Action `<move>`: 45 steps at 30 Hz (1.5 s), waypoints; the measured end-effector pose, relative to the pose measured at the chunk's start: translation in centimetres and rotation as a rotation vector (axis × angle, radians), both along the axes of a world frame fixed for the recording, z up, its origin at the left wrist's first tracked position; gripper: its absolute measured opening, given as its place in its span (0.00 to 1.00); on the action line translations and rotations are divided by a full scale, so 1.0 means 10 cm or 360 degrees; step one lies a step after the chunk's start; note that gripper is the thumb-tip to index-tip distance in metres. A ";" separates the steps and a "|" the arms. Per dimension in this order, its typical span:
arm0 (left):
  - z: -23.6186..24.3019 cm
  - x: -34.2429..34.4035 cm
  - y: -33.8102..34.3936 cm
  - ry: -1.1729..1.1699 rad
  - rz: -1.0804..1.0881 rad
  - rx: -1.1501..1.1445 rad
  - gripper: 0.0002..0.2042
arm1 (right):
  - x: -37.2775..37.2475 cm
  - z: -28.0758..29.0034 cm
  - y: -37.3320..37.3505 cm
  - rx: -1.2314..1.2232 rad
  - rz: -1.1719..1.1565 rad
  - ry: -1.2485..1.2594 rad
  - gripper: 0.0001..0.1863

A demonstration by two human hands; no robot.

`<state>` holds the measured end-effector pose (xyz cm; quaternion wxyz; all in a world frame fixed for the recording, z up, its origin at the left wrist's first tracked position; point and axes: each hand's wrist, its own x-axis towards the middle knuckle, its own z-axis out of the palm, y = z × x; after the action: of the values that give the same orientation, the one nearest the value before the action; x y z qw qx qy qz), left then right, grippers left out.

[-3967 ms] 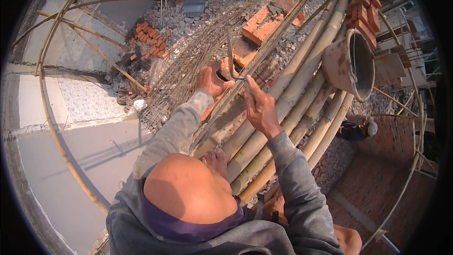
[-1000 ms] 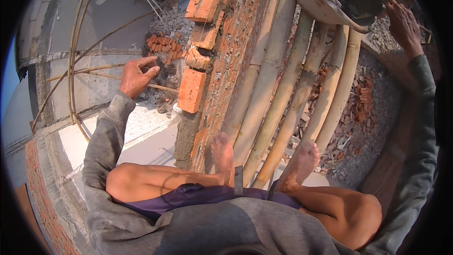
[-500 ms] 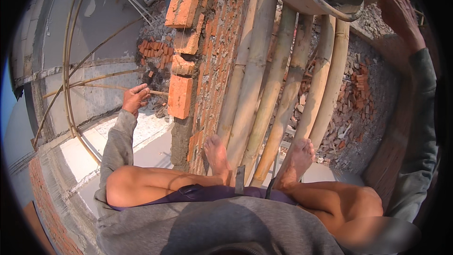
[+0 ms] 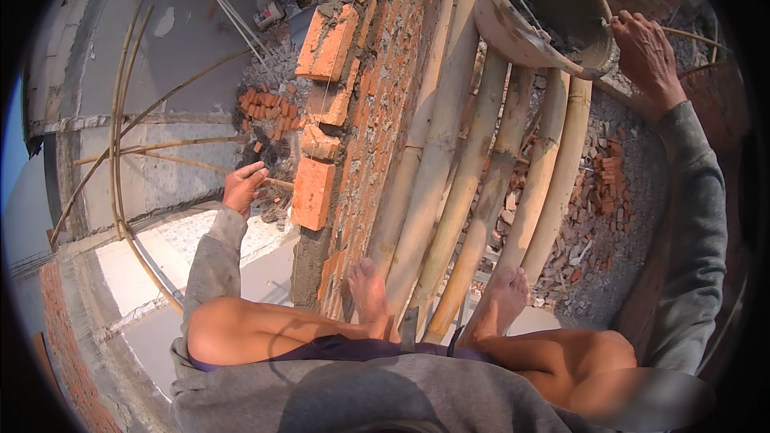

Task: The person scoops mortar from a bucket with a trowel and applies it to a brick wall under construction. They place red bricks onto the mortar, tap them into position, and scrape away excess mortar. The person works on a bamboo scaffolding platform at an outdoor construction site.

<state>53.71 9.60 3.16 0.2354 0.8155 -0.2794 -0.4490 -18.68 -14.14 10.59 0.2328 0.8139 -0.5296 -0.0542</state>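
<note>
My right hand [image 4: 646, 60] has its fingers bent over the right rim of a mortar-smeared bucket [image 4: 505, 28] with grey wet stuff inside, resting on bamboo poles [image 4: 441, 160] at the top. My left hand [image 4: 244, 184] is out beyond the brick wall's left side, fingers bent and drawn together; whatever they may hold is too small to make out. It is nearest an orange brick [image 4: 311, 196] on the wall top [image 4: 369, 112]. More bricks [image 4: 325, 42] sit above it in grey mortar, with a thin string along them.
My bare feet [image 4: 499, 305] rest on the poles. Far below are broken rubble and stacked bricks [image 4: 607, 176], another brick pile [image 4: 269, 108] and pale slabs [image 4: 136, 273]. Thin bamboo rods [image 4: 116, 152] cross at the left.
Four seconds ago my hands were together at a metal tool by the wall. Now they are far apart, the view has turned, and my right hand has come down onto the bucket's rim.
</note>
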 end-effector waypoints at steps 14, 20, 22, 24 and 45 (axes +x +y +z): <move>-0.03 -0.05 -0.07 -0.0031 -0.0004 -0.0091 0.24 | 0.08 0.19 0.10 -0.0087 0.0031 -0.0194 0.15; -0.01 0.06 0.06 -0.0009 0.0077 -0.0134 0.26 | -0.12 0.23 0.02 -0.0101 -0.0289 -0.0291 0.12; 0.00 0.08 0.07 -0.0021 0.0066 -0.0147 0.26 | -0.14 0.19 0.03 -0.0092 -0.0342 -0.0348 0.11; 0.02 0.10 0.06 -0.0073 0.0073 -0.0137 0.25 | -0.15 0.15 0.04 -0.0114 -0.0312 -0.0198 0.12; 0.00 0.29 0.21 0.0039 0.0165 -0.0188 0.26 | 0.30 -0.04 0.01 0.0302 -0.0112 -0.0140 0.07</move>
<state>56.58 11.69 3.13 0.3093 0.8080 -0.2599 -0.4288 -15.65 -14.06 10.18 0.1291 0.8147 -0.5601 -0.0764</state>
